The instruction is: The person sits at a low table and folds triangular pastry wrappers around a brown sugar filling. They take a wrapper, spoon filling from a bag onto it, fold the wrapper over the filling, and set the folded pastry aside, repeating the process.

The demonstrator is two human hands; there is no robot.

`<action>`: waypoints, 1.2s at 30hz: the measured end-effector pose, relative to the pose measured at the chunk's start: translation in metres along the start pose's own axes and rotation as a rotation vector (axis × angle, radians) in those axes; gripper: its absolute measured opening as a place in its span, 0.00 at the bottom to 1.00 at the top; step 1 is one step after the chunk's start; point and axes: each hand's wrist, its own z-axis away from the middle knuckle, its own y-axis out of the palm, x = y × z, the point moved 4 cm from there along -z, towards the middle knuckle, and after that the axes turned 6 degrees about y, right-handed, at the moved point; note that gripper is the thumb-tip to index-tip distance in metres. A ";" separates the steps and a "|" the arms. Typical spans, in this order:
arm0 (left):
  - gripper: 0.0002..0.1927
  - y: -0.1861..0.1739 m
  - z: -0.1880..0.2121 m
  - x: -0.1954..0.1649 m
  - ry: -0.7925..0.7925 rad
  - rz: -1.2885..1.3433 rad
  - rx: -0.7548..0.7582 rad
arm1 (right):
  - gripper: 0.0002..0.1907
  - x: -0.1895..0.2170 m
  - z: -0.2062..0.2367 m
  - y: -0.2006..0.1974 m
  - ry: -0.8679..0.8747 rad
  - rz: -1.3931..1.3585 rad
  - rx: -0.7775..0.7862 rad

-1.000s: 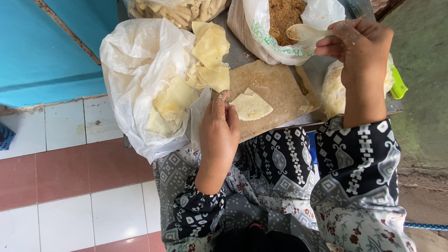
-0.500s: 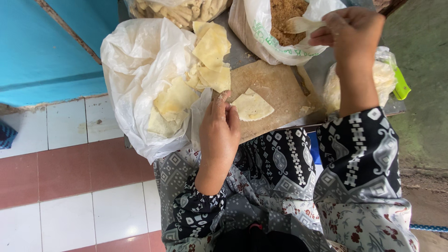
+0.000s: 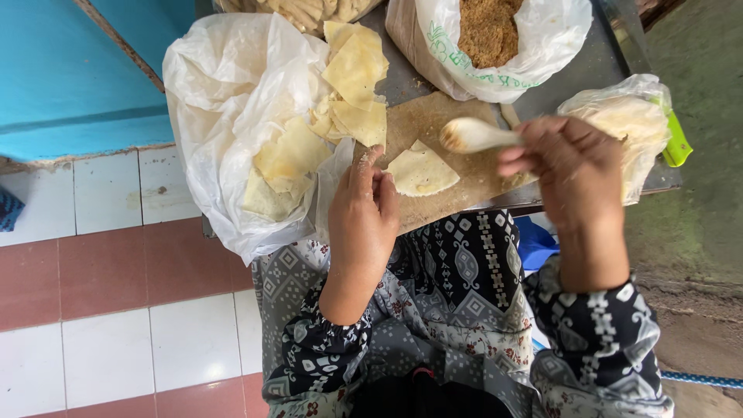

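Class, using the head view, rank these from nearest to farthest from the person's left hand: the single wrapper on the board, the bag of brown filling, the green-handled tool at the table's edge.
1. The single wrapper, just right of the left hand, by its fingers.
2. The bag of brown filling, up and to the right, at the table's back.
3. The green-handled tool, far right edge, beyond the right hand.

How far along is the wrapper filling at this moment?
Done: one wrapper lies flat on the wooden board. In hand: the right hand holds a spoon over the board, its bowl beside the wrapper, while the left hand rests at the wrapper's edge. Left: no filling shows on the wrapper, and more wrappers sit in the white bag.
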 end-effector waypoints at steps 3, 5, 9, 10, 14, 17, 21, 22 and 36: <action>0.18 0.001 0.000 0.000 -0.018 0.045 0.013 | 0.08 -0.020 0.018 0.015 -0.022 0.170 0.021; 0.18 0.002 0.001 -0.001 -0.042 0.058 0.003 | 0.09 -0.027 0.026 0.019 -0.018 0.250 0.054; 0.18 0.003 0.001 -0.002 -0.077 0.093 -0.013 | 0.10 -0.032 0.035 0.024 -0.055 0.326 0.093; 0.18 0.002 0.001 -0.002 -0.075 0.091 -0.016 | 0.10 -0.032 0.037 0.025 -0.076 0.357 0.097; 0.19 0.002 0.002 -0.002 -0.055 0.079 -0.024 | 0.10 -0.027 0.043 0.028 -0.147 0.490 0.092; 0.19 0.002 0.002 -0.002 -0.048 0.074 -0.030 | 0.09 -0.022 0.046 0.030 -0.195 0.589 0.077; 0.20 0.002 0.002 -0.002 -0.048 0.087 -0.031 | 0.08 -0.019 0.047 0.032 -0.235 0.609 0.083; 0.20 0.002 0.002 -0.002 -0.047 0.092 -0.031 | 0.08 -0.019 0.047 0.032 -0.231 0.612 0.075; 0.20 0.003 0.003 -0.002 -0.043 0.122 -0.005 | 0.08 -0.017 0.050 0.032 -0.262 0.614 0.070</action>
